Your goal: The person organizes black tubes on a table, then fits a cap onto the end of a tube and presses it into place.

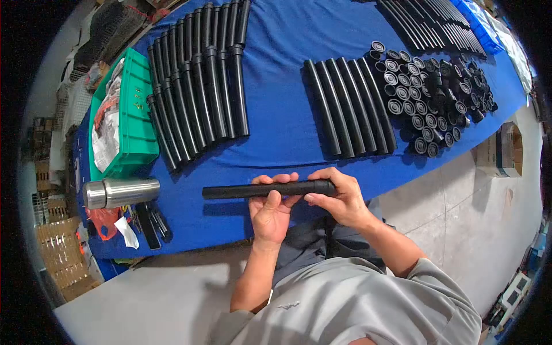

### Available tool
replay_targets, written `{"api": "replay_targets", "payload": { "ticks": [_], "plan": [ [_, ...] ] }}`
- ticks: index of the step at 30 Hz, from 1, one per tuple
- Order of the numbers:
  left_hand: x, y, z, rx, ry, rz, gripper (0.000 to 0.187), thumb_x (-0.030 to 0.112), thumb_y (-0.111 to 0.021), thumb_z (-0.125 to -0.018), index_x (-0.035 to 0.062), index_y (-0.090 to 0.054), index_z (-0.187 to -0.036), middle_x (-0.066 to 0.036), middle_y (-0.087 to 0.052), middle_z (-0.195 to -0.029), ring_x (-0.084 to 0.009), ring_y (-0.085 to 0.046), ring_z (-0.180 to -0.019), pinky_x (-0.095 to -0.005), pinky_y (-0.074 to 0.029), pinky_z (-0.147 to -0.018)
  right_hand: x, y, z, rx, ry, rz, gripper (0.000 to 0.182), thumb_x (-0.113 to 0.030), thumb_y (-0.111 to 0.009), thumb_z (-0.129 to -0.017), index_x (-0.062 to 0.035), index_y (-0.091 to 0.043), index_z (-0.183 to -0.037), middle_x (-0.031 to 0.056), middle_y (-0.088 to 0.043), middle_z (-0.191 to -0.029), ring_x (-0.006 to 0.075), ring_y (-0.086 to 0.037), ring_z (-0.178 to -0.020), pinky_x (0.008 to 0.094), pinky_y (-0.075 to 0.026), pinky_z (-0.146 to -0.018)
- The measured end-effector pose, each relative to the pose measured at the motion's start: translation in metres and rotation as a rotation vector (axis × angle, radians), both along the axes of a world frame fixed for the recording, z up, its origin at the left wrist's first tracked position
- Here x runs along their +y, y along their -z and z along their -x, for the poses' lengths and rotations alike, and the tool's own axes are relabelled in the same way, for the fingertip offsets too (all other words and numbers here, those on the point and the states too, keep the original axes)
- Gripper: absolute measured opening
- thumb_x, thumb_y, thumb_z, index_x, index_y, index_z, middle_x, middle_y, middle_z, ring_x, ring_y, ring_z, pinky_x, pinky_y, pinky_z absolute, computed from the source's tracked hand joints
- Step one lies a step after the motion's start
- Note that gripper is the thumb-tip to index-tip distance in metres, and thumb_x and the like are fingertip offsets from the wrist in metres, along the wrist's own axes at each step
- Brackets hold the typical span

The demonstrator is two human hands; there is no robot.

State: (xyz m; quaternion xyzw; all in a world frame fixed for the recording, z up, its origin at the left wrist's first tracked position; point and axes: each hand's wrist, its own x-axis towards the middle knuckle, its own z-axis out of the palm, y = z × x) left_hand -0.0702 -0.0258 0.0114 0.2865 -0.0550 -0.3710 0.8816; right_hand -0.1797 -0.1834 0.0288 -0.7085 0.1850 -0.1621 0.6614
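A black tube (227,191) lies level across both hands, above the near edge of the blue-covered table. My left hand (271,215) is closed around its middle, thumb in front and fingers behind. At the tube's right end, my right hand (346,202) grips a wider black cap (323,187) between thumb and fingers. Part of that cap is hidden by the fingers. Beyond the hands, several plain black tubes (344,103) lie side by side, next to a heap of round black caps (415,92).
Rows of black tubes with wider ends (201,80) fill the table's far left. A green crate (138,109), a steel flask (129,192) and a dark phone-like object (147,227) are at the left. Thinner black rods (431,26) lie far right. A cardboard box (499,152) stands beyond the right edge.
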Motion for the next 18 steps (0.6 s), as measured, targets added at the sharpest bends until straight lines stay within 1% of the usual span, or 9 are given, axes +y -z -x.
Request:
{"api": "replay_targets", "payload": {
  "ticks": [2, 5, 6, 7, 9, 10, 13, 14, 18],
  "plan": [
    [-0.002, 0.0, 0.001, 0.005, 0.001, -0.004, 0.033, 0.006, -0.067, -0.098, 0.0091, -0.052, -0.127, -0.02, -0.064, -0.128, -0.0387, -0.058, -0.13, -0.0571, -0.055, -0.105, -0.005, -0.001, 0.0, 0.001, -0.022, -0.066, 0.034, -0.016, -0.083, -0.086, -0.0016, -0.067, -0.112, 0.0111, -0.068, -0.09, 0.0188, -0.065, -0.077, 0.0333, -0.051, -0.068],
    [-0.002, -0.002, -0.003, 0.032, 0.036, -0.016, 0.036, 0.005, -0.067, -0.097, 0.0081, -0.052, -0.13, -0.022, -0.064, -0.131, -0.0393, -0.058, -0.13, -0.0576, -0.054, -0.105, -0.008, -0.001, 0.001, -0.114, -0.016, 0.188, 0.033, -0.014, -0.082, -0.085, -0.0016, -0.067, -0.112, 0.012, -0.067, -0.095, 0.0228, -0.067, -0.084, 0.0344, -0.052, -0.073],
    [-0.001, -0.002, -0.006, 0.032, 0.05, 0.0, 0.036, 0.006, -0.068, -0.096, 0.0074, -0.054, -0.129, -0.023, -0.063, -0.133, -0.0402, -0.057, -0.132, -0.0585, -0.053, -0.106, -0.008, -0.002, 0.001, -0.07, -0.039, 0.124, 0.033, -0.011, -0.08, -0.085, -0.0015, -0.066, -0.113, 0.0132, -0.067, -0.101, 0.0264, -0.067, -0.093, 0.0364, -0.053, -0.08],
    [0.002, -0.004, -0.011, 0.092, 0.071, 0.033, 0.034, 0.006, -0.069, -0.096, 0.0074, -0.056, -0.127, -0.024, -0.063, -0.133, -0.0408, -0.056, -0.132, -0.0584, -0.054, -0.106, -0.01, 0.001, 0.0, -0.137, -0.061, 0.155, 0.035, -0.011, -0.08, -0.086, -0.0013, -0.064, -0.115, 0.014, -0.067, -0.104, 0.0276, -0.068, -0.097, 0.0375, -0.053, -0.084],
    [0.007, 0.001, -0.019, 0.041, 0.106, 0.023, 0.032, 0.006, -0.068, -0.096, 0.0068, -0.057, -0.126, -0.024, -0.063, -0.132, -0.0414, -0.056, -0.132, -0.0579, -0.055, -0.105, -0.011, 0.001, -0.001, -0.195, -0.08, 0.217, 0.037, -0.011, -0.08, -0.086, -0.0013, -0.063, -0.117, 0.0139, -0.067, -0.106, 0.0288, -0.067, -0.099, 0.0387, -0.053, -0.085],
    [0.007, 0.003, -0.021, 0.059, 0.102, 0.042, 0.032, 0.006, -0.068, -0.096, 0.0066, -0.056, -0.126, -0.024, -0.063, -0.132, -0.0415, -0.056, -0.132, -0.0579, -0.055, -0.104, -0.01, -0.003, -0.001, -0.151, -0.076, 0.159, 0.039, -0.014, -0.08, -0.086, -0.001, -0.062, -0.118, 0.015, -0.066, -0.104, 0.031, -0.067, -0.098, 0.0392, -0.053, -0.085],
    [0.011, 0.005, -0.02, 0.085, 0.089, 0.052, 0.032, 0.005, -0.067, -0.097, 0.0062, -0.056, -0.126, -0.024, -0.063, -0.131, -0.042, -0.057, -0.131, -0.058, -0.056, -0.104, -0.009, -0.009, -0.002, -0.077, -0.081, 0.169, 0.037, -0.013, -0.082, -0.086, -0.0005, -0.065, -0.116, 0.0125, -0.068, -0.104, 0.0237, -0.067, -0.097, 0.0352, -0.052, -0.084],
    [0.012, 0.005, -0.018, 0.075, 0.084, 0.045, 0.032, 0.005, -0.067, -0.097, 0.0061, -0.055, -0.126, -0.024, -0.063, -0.13, -0.0421, -0.057, -0.131, -0.0581, -0.056, -0.104, -0.011, -0.003, -0.001, -0.111, -0.1, 0.231, 0.036, -0.016, -0.08, -0.089, 0.0, -0.063, -0.117, 0.0127, -0.068, -0.099, 0.0218, -0.069, -0.09, 0.0341, -0.053, -0.079],
    [0.014, 0.008, -0.011, 0.047, 0.055, 0.024, 0.032, 0.004, -0.067, -0.097, 0.006, -0.054, -0.126, -0.024, -0.064, -0.128, -0.0426, -0.057, -0.13, -0.0581, -0.056, -0.103, -0.012, -0.002, 0.003, -0.116, -0.154, 0.084, 0.034, -0.014, -0.078, -0.091, -0.0004, -0.062, -0.118, 0.0113, -0.068, -0.096, 0.0186, -0.071, -0.078, 0.0323, -0.055, -0.07]
  ]
}}
